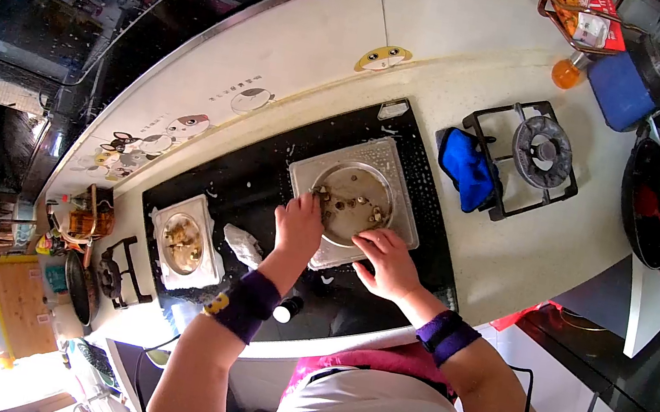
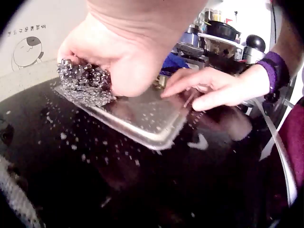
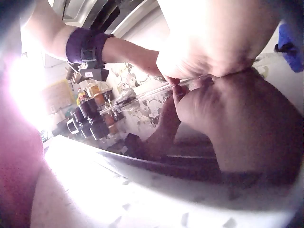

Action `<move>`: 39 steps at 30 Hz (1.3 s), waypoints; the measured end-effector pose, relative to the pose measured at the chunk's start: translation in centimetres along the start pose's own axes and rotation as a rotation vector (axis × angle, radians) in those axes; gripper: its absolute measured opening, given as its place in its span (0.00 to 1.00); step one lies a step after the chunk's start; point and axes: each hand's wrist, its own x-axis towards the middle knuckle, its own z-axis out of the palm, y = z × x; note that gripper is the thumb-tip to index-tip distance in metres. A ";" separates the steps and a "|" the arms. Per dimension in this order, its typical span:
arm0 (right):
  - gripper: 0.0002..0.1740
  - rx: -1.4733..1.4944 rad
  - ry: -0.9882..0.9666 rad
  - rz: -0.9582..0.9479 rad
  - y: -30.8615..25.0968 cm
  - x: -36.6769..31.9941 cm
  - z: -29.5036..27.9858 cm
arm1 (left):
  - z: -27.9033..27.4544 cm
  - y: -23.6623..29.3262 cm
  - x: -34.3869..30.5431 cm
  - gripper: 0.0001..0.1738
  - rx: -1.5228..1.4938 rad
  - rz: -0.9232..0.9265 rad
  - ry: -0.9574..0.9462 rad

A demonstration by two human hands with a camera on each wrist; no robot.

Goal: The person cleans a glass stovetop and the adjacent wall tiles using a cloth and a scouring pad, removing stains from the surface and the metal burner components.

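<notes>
In the head view a square metal burner tray (image 1: 402,196) sits on the black glass hob (image 1: 254,194), its round middle wet and scattered with dark bits. My left hand (image 1: 297,231) is at the tray's left side. The left wrist view shows that hand gripping a steel wool scrubber (image 2: 85,84), pressed on the tray's edge, with fingers curled over it and partly hidden. My right hand (image 1: 391,266) touches the tray's near right edge, fingers extended and holding nothing. White suds dot the glass around the tray.
Left on the hob is a second burner tray (image 1: 208,269), with a crumpled pale wad (image 1: 242,246) beside it. Right of the hob lie a blue cloth (image 1: 467,172) and a burner grate (image 1: 496,206). A black pan (image 1: 643,182) stands at the far right.
</notes>
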 end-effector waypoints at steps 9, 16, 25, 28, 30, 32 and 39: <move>0.29 0.024 -0.007 -0.007 -0.2 0.1 -0.6 | -1.5 0.4 -0.7 0.30 -0.137 -0.115 -0.149; 0.29 0.023 0.021 -0.024 -0.1 0.2 -0.3 | -1.9 1.6 -2.3 0.31 -0.208 -0.143 -0.242; 0.29 0.013 0.009 -0.019 0.0 0.3 -0.4 | -1.9 1.7 -2.0 0.31 -0.255 -0.171 -0.277; 0.29 0.019 0.009 -0.017 0.0 0.1 -0.4 | -1.5 1.4 -2.0 0.32 -0.233 -0.171 -0.212; 0.29 0.035 0.010 -0.008 0.0 -0.1 -0.3 | -0.8 0.5 -0.1 0.31 -0.226 -0.159 -0.161; 0.29 0.055 0.008 0.000 0.0 -0.1 -0.2 | -0.8 0.7 0.1 0.31 -0.242 -0.158 -0.144; 0.28 0.014 0.005 -0.011 -0.1 0.1 -0.4 | -0.9 2.4 -2.4 0.34 -0.225 -0.180 -0.193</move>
